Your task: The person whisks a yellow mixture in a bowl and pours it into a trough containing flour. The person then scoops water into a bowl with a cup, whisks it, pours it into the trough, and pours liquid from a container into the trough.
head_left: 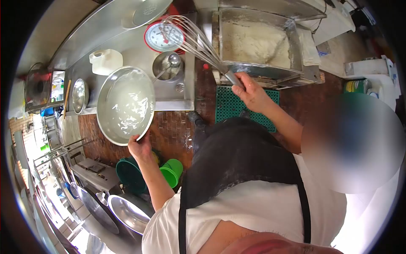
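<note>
My left hand grips the rim of a wide metal bowl at its near side. Clear liquid with bright reflections fills much of the bowl, which is held over the front of the steel counter. In my right hand is a large wire whisk, held by its handle with the fingers wrapped round it. Its wires point up and left, passing in front of a red-rimmed dial scale. Beside the bowl stands a metal pot with a ladle in it.
A bin of white powder stands beyond the whisk. On the counter are a white plastic jug and a smaller metal bowl. A green mat, a bright green bucket and a dark green bucket are on the floor.
</note>
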{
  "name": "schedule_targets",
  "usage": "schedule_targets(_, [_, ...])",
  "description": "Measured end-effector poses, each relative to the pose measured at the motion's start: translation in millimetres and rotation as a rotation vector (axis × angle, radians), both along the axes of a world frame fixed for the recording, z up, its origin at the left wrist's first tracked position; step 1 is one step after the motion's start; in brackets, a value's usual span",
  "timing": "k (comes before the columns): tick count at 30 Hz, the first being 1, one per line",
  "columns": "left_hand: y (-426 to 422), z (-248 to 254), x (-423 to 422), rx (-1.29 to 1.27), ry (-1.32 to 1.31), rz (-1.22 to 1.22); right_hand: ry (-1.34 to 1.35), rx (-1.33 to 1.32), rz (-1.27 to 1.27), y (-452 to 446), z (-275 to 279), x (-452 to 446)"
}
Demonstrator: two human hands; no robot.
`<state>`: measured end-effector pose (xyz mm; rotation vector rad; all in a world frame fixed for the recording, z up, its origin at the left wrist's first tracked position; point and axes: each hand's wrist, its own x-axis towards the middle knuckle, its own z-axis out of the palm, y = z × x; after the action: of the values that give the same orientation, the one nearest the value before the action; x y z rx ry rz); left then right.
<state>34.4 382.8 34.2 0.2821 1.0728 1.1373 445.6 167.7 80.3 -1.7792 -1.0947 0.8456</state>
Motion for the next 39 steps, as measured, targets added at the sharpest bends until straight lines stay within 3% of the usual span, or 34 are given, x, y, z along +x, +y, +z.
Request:
schedule_targets(2, [-37,14,50,-0.008,0.000,-0.037,-0.069,-0.022,-0.025,-28,16,30])
schedule_targets(6, [-90,-11,117,-0.075,-0.061,-0.185,-0.132,-0.088,-0.060,-72,45,78])
schedule_targets(10, [-123,-33,180,-0.110,-0.135,-0.440,-0.435,-0.209,0.045,-105,77,100])
schedule_targets(13, [-134,-52,226,-0.207,-0.144,-0.488,-0.575,-0.161,0.116,-124,57,101])
schedule_targets(16, [-138,-66,267,-0.193,-0.150,-0.582,-0.614,-0.462,0.204,-114,53,85])
schedule_targets(17, [-133,-92,274,-0.194,-0.185,-0.665,-0.610,-0.560,0.231,-105,50,82])
schedule_targets(20, [-128,-99,307,-0.171,-0.168,-0.805,-0.658,-0.595,0.124,-71,12,88])
schedule_targets(23, [-122,-106,333,-0.114,-0.087,-0.822,-0.805,-0.502,0.004,-67,-30,133])
schedule_targets(26, [-112,-106,350,-0.086,-0.093,-0.887,-0.734,-0.620,-0.088,-90,-6,151])
schedule_targets(29, [-105,-102,367,-0.107,-0.073,-0.893,-0.698,-0.735,0.028,-118,22,139])
schedule_targets(32, [-104,-107,377,-0.156,-0.082,-0.895,-0.680,-0.791,0.118,-90,30,133])
schedule_targets(35, [-111,-107,382,-0.135,-0.066,-0.874,-0.668,-0.643,0.156,-58,-15,178])
schedule_targets(39, [-120,-100,388,-0.119,-0.030,-0.830,-0.670,-0.573,0.230,-78,-29,242])
